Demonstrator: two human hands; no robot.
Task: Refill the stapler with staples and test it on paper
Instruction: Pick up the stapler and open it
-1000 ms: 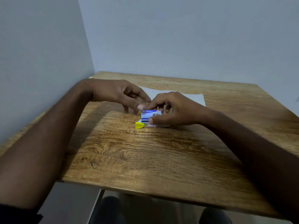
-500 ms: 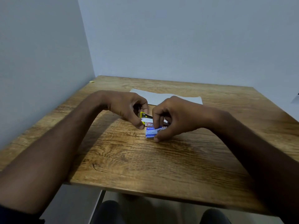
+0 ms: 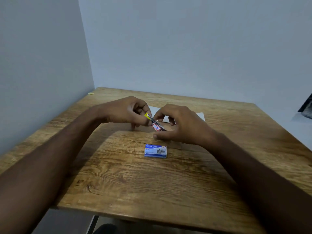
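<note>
A small stapler [image 3: 155,124] with a yellow end and a red-and-white sticker is held above the wooden table [image 3: 152,183], tilted down to the right. My left hand [image 3: 128,112] pinches its yellow upper end. My right hand [image 3: 179,125] grips its lower end, thumb beneath and fingers curled over it. A blue staple box [image 3: 155,150] lies flat on the table just in front of my hands, touched by neither. White paper [image 3: 200,115] lies behind my hands, mostly hidden by them.
Walls close in the table at the left and back. A tiny yellow scrap [image 3: 90,93] sits at the far left corner. A dark object [image 3: 306,107] shows at the right edge of view.
My right hand set the blue staple box down on the table and let it go. Both hands then lifted the stapler off the table.
</note>
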